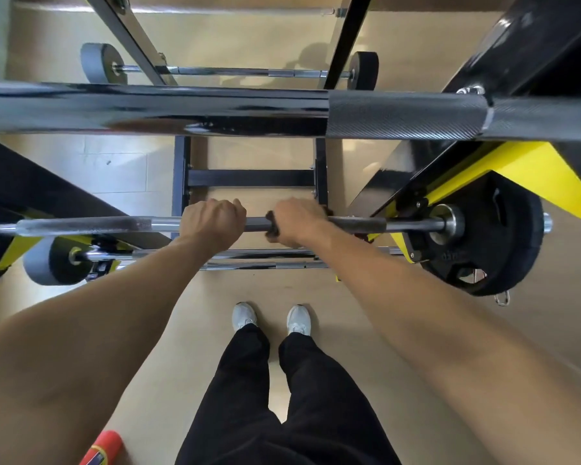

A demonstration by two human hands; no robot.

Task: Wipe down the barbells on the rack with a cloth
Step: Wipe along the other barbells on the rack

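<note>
A steel barbell (88,225) lies level across the black and yellow rack (530,169), with a black plate (503,243) on its right end. My left hand (212,223) grips the bar's middle, fingers curled over it. Just to the right, my right hand (297,221) grips a dark cloth (271,226) wrapped round the same bar; only the cloth's edges show beside the fingers. A second, thicker barbell (215,109) crosses the view above, close to the camera. A third barbell (235,72) with small plates rests lower at the far side.
Another bar with a grey plate (47,261) sits just below the one held. Black rack uprights (181,176) and a crossbrace (249,177) stand behind the hands. My white shoes (270,318) stand on the tan floor. A red cylinder (103,449) lies at the bottom left.
</note>
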